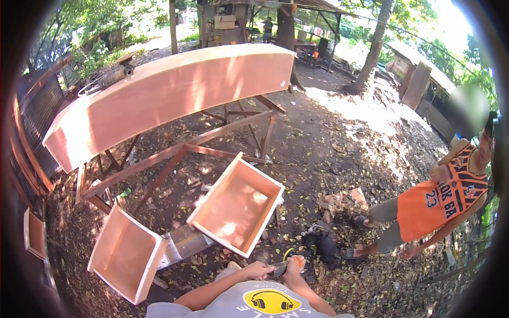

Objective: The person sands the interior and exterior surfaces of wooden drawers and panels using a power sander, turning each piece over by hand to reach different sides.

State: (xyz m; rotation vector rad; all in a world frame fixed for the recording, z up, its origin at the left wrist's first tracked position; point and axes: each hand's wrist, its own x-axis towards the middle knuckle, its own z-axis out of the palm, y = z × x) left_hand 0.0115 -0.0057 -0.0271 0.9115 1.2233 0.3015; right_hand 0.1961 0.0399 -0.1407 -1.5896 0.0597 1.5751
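My left hand (pixel 259 271) is closed, its fingers around one end of a dark, flat, blade-like tool (pixel 279 268) in front of my shirt. At the other end of this tool, my right hand (pixel 292 268) is closed too. An orange and whitish thing (pixel 300 261) shows against the right hand's fingers; its kind is too small to tell. Just beyond the hands is a yellow ring-shaped thing (pixel 289 253). An open wooden drawer (pixel 238 204) lies tilted a little ahead, with a second drawer (pixel 127 254) to the left.
A long wooden cabinet (pixel 175 100) rests on wooden trestles (pixel 185 143), with a power tool (pixel 114 77) on top. To the right stands a person in an orange jersey (pixel 437 199), beside a dark bundle (pixel 322 244). A smaller wooden box (pixel 35 233) is far left. Leaves litter the ground.
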